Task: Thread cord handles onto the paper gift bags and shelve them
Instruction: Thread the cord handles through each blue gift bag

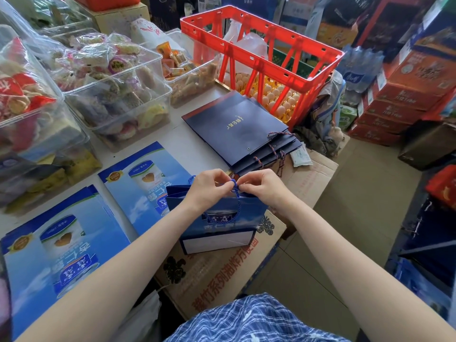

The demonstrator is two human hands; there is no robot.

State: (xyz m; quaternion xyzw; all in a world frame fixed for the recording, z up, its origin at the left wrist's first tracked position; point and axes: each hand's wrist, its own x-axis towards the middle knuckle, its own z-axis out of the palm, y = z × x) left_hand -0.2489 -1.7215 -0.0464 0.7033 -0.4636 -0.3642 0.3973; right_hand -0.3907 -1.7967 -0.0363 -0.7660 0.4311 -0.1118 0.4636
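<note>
A blue paper gift bag (217, 225) stands upright on a cardboard box (222, 272) in front of me. Above its top edge my left hand (209, 187) and my right hand (261, 186) both pinch a blue cord (234, 185). The cord runs down the bag's near face as a loop. A second cord end (192, 178) pokes up at the bag's far left corner. Flat light-blue bags (145, 178) lie on the table to the left. A stack of flat dark navy bags (237, 127) with twisted cords lies behind.
A red plastic crate (261, 53) over trays of eggs stands at the back. Clear bins of wrapped snacks (111, 82) fill the table's left side. Red cartons (407, 95) and bottled water (357, 67) are stacked at the right. Tan floor (357, 206) lies open on the right.
</note>
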